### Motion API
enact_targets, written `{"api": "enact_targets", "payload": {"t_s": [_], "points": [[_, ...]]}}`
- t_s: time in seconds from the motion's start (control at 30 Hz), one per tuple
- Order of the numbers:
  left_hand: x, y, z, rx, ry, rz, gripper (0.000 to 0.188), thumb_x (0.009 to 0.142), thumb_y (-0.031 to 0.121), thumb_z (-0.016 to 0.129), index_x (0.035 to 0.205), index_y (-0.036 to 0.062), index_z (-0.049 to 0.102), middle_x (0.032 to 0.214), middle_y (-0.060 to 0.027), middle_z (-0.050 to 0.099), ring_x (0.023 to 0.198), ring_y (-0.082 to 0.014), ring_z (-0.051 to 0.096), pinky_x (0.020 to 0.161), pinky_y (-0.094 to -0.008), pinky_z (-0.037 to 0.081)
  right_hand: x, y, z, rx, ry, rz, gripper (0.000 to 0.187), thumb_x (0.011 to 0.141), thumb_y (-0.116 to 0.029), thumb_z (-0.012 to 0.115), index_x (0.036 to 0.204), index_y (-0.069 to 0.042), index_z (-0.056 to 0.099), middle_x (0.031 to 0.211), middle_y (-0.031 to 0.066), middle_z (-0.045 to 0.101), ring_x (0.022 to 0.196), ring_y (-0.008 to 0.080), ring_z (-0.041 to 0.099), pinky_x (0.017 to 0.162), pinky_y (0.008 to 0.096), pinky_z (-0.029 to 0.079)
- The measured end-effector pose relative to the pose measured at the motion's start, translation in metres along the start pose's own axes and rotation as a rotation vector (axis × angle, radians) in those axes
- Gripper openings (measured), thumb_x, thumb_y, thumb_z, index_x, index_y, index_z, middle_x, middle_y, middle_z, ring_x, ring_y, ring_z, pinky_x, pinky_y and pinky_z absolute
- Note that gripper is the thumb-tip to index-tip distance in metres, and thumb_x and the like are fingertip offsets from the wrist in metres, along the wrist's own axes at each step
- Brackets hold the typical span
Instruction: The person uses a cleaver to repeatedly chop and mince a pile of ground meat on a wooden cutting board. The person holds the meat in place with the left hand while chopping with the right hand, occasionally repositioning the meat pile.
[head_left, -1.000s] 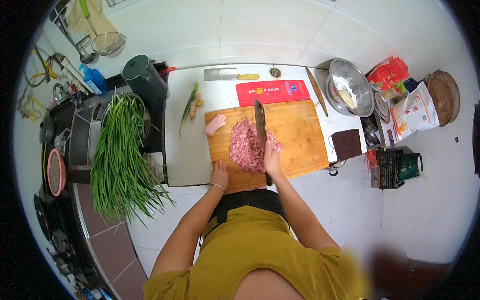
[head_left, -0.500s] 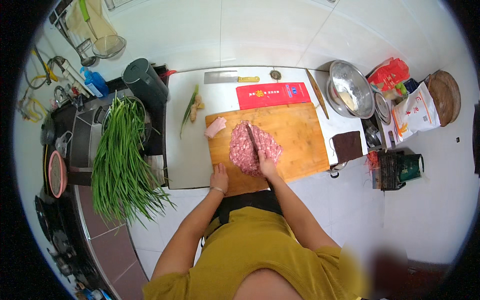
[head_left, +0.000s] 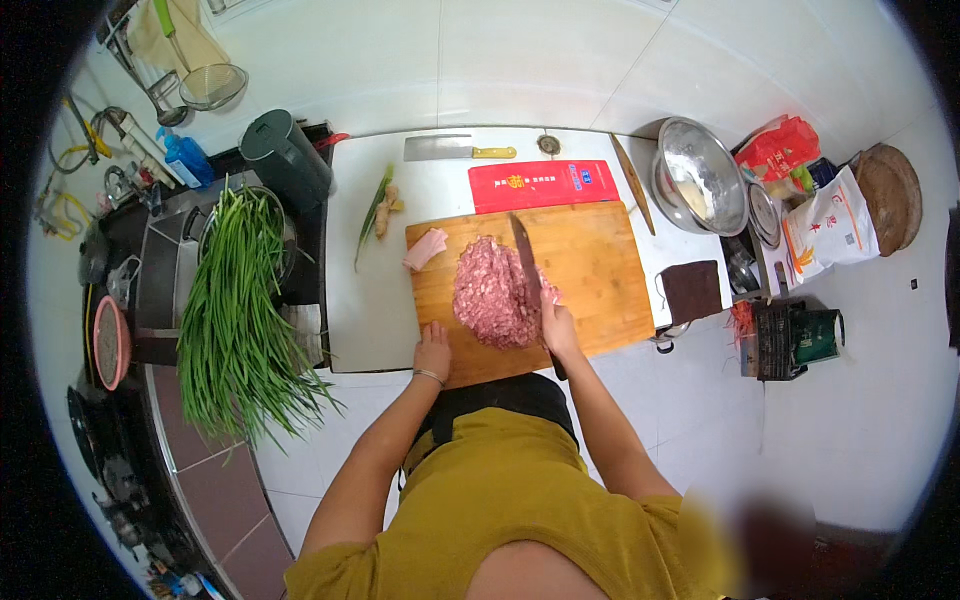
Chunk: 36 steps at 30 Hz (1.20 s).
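Minced meat (head_left: 492, 300) lies in a flat pink mound on the wooden cutting board (head_left: 610, 285). My right hand (head_left: 559, 328) is closed round a dark knife (head_left: 522, 245), its long blade slanting along the mound's right side. Part of the handle shows below my hand. At the board's near left corner, my left hand (head_left: 433, 352) rests with its fingers laid on the wood. A pale pink slab of meat or skin (head_left: 427, 249) sits at the board's far left corner.
Behind the board lie a red packet (head_left: 545, 187) and a cleaver (head_left: 455, 150). Ginger (head_left: 388, 210) and a green onion (head_left: 372, 225) lie left. Long green chives (head_left: 245, 310) overhang the sink side. A metal bowl (head_left: 700, 175) and brown cloth (head_left: 692, 290) are at the right.
My right hand and the knife have moved right, from the middle of the minced meat to its right side. My left hand stays at the board's near left corner.
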<state>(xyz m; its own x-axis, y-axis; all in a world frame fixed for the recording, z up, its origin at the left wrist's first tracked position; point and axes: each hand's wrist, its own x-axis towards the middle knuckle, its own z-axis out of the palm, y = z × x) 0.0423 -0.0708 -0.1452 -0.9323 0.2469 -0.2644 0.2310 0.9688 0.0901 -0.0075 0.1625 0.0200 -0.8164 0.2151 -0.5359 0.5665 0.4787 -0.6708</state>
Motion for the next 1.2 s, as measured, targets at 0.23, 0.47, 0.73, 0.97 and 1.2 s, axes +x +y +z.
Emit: {"api": "enact_targets", "payload": {"t_s": [0.23,0.47,0.73,0.97,1.2], "points": [[0.002,0.004,-0.015,-0.073,-0.019,-0.019,0.040,0.085,0.011,0.038,0.123,-0.0006,0.039,0.133,-0.0147,0.033,0.118,-0.0277,0.035,0.089,-0.0353,0.040,0.042,0.076,0.035,-0.195,0.174,0.094,0.063,0.086,-0.051,0.034,0.086,0.007,0.060,0.086,0.0325,0.056,0.086,0.0415,0.056,0.075,0.0424,0.044],[0.001,0.004,-0.020,-0.043,-0.019,-0.008,0.042,0.082,0.011,0.042,0.122,-0.0011,0.039,0.132,-0.0158,0.034,0.118,-0.0293,0.035,0.087,-0.0357,0.042,0.038,0.080,0.019,0.029,0.316,-0.251,0.072,0.086,-0.059,0.024,0.050,-0.001,0.045,0.041,0.0095,0.042,0.036,0.0202,0.045,0.035,0.0357,0.034],[0.000,0.003,-0.014,0.049,-0.025,0.001,0.041,0.084,0.010,0.038,0.123,-0.0010,0.040,0.134,-0.0157,0.032,0.117,-0.0288,0.036,0.089,-0.0359,0.040,0.027,0.055,-0.009,0.210,0.124,-0.196,0.067,0.087,-0.057,0.025,0.046,-0.007,0.038,0.040,0.0045,0.037,0.029,0.0145,0.036,0.030,0.0286,0.028],[0.004,0.007,-0.034,0.012,-0.120,-0.041,0.043,0.084,0.013,0.039,0.126,-0.0001,0.037,0.137,-0.0141,0.028,0.121,-0.0281,0.032,0.089,-0.0357,0.039,0.068,0.103,0.039,-0.081,0.231,-0.092,0.080,0.082,-0.063,0.026,0.083,0.009,0.061,0.075,0.0313,0.058,0.080,0.0420,0.058,0.071,0.0437,0.045],[0.003,0.010,-0.021,0.014,-0.093,-0.051,0.045,0.083,0.013,0.040,0.126,0.0008,0.037,0.137,-0.0138,0.028,0.121,-0.0278,0.031,0.088,-0.0354,0.040,0.037,0.075,-0.018,0.151,0.218,0.028,0.075,0.087,-0.056,0.026,0.077,0.011,0.059,0.065,0.0260,0.058,0.069,0.0341,0.061,0.062,0.0401,0.046]]}}
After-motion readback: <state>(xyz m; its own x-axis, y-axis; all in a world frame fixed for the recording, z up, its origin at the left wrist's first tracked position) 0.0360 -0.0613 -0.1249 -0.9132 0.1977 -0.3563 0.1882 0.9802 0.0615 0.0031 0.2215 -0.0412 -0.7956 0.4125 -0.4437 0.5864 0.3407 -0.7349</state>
